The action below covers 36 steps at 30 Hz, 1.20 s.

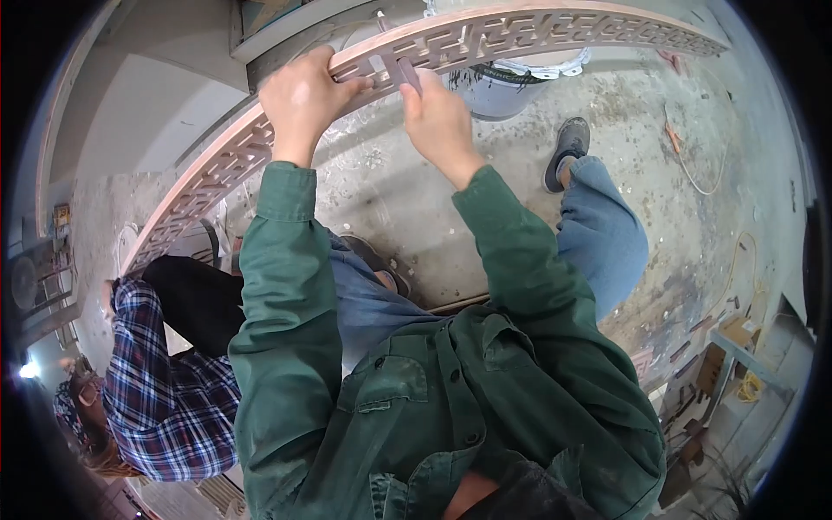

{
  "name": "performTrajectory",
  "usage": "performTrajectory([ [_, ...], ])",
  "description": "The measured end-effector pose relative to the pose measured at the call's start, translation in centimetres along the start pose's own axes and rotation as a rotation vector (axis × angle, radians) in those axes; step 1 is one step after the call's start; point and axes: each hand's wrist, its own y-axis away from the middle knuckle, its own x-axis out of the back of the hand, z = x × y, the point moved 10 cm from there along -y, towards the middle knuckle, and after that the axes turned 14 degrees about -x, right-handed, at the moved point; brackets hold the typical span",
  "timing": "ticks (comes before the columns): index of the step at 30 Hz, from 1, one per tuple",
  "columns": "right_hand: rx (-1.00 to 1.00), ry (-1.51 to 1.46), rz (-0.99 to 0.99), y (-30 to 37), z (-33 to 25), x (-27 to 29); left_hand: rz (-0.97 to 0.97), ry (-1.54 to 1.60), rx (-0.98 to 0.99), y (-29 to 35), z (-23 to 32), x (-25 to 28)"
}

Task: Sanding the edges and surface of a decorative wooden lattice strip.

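A long, narrow wooden panel [607,26] with cut-out geometric fretwork curves across the top of the view, from the lower left to the upper right. Gripping its near edge is my left hand [300,97], fingers over the far side and thumb along the front. My right hand [440,126] is closed round a small, flat brown block [406,74], held against the fretwork just right of my left thumb. A short piece [382,21] sticks out beyond the panel's far edge; whether it belongs to the block, I cannot tell.
Behind the panel stands a grey bucket [496,97] with dark smears and plastic at its rim. Another person in a plaid shirt [169,399] sits at the left, by the panel's end. An orange cord [674,137] lies on the stained concrete floor. Tools and a metal frame [737,347] are at lower right.
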Motion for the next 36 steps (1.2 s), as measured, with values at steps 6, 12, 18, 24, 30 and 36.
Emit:
performTrajectory([
  [6,-0.047,-0.052,-0.059,3.4,2.2,1.9,0.039,0.023,-0.036,0.0,0.0,0.2],
  [12,0.035,0.008,0.045,-1.3,0.7,-1.0,0.066,0.028,-0.060,0.2,0.0,-0.2],
  [18,0.015,-0.073,-0.097,3.1,-0.1,3.0,0.042,0.044,-0.053,0.3,-0.1,0.1],
  [24,0.072,-0.105,-0.011,-1.5,-0.2,0.7,0.102,0.031,-0.083,0.0,0.6,0.3],
  [30,0.062,-0.132,-0.106,1.0,-0.3,1.9,0.027,0.032,-0.042,0.5,-0.5,0.1],
  [36,-0.180,-0.011,-0.450,-0.3,1.2,3.4,0.033,0.040,-0.030,0.1,0.1,-0.2],
])
